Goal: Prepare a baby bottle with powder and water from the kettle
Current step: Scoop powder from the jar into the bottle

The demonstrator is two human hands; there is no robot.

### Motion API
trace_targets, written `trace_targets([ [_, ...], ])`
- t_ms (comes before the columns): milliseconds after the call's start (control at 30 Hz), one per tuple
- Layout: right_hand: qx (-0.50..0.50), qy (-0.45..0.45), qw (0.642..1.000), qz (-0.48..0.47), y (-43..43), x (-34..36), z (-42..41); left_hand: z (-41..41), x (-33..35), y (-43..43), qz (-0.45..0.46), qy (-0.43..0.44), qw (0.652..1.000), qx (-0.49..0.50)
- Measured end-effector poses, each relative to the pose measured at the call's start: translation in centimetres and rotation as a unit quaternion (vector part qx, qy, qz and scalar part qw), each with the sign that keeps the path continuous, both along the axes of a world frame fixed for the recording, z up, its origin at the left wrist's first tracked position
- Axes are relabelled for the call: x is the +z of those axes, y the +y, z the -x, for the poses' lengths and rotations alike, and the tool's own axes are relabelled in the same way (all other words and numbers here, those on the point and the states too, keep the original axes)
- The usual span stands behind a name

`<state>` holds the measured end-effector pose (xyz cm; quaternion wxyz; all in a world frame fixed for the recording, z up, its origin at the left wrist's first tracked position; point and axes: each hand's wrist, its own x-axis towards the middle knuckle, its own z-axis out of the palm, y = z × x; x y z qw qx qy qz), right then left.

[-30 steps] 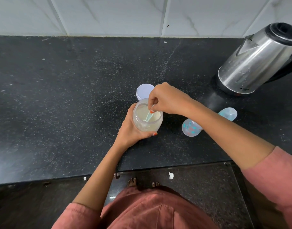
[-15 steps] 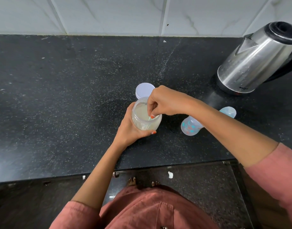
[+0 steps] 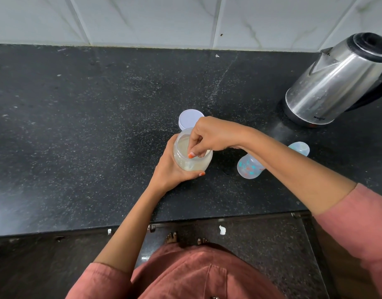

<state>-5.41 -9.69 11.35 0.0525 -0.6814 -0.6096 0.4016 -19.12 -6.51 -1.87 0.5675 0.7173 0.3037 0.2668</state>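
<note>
Steadying the clear plastic jar of pale powder at frame centre: left hand wraps its wall, probably to keep the mouth up for scooping. Right hand dips curled fingers inside; cannot tell what they pinch. White round lid sits just behind. Clear printed baby bottle right of centre, partly under the right forearm. Steel kettle upper right, well apart.
</note>
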Motion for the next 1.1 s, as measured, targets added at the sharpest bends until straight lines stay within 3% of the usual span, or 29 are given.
trace_targets([
  [200, 0.003, -0.012, 1.0, 0.006, 0.2, 0.0, -0.3, 0.0, -0.1, 0.1, 0.0, 0.007, 1.0, -0.001],
  [400, -0.056, 0.046, 0.997, -0.01, 0.1, -0.8, 0.1, 0.0, 0.1, 0.0, 0.005, 0.003, 1.0, -0.004],
  [700, -0.009, 0.018, 1.0, 0.024, 0.3, -0.1, -0.3, -0.1, 0.1, 0.0, 0.002, 0.006, 1.0, -0.003],
  [1100, -0.053, 0.047, 0.997, 0.03, 0.1, -0.5, -0.1, 0.0, -0.1, 0.1, 0.002, 0.02, 1.0, 0.001],
])
